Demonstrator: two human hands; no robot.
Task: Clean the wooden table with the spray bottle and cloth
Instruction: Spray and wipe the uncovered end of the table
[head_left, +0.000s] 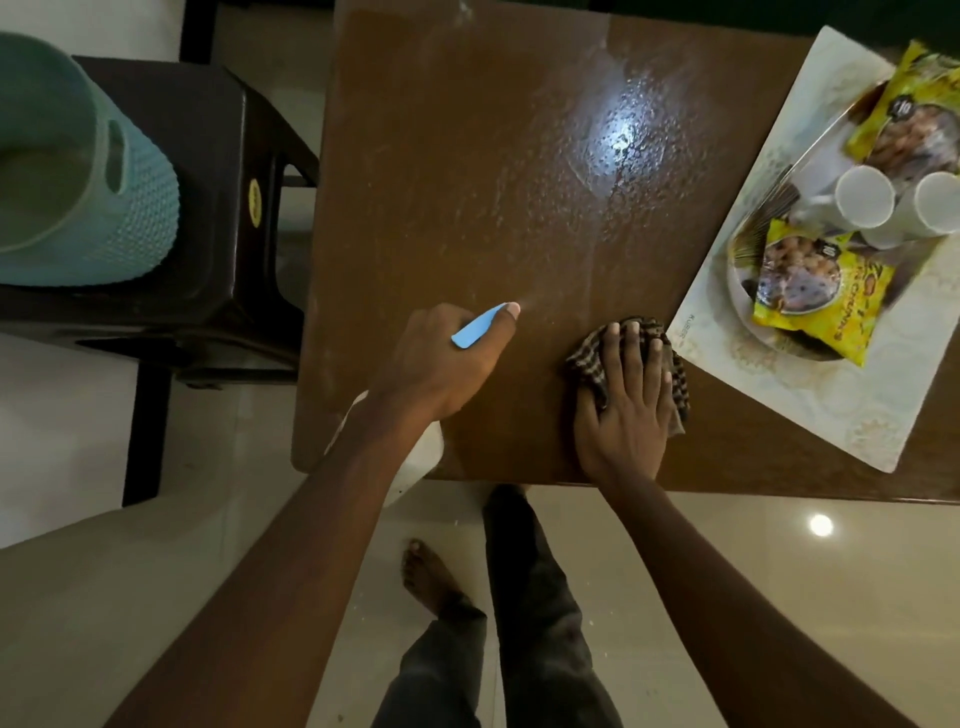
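The brown wooden table (467, 156) fills the middle of the view, its top speckled with wet droplets and glare. My left hand (441, 364) grips a spray bottle (475, 328) with a blue head near the table's front edge; its white body shows below my wrist, and a faint mist leaves the nozzle. My right hand (628, 405) lies flat with straight fingers on a dark checked cloth (592, 358), pressing it onto the table near the front edge.
A pale placemat (852, 405) at the right carries a plate with yellow snack packets (815, 296) and white cups (865, 197). A dark stool (223, 208) at the left holds a teal basket (135, 218). My legs stand on the tiled floor below.
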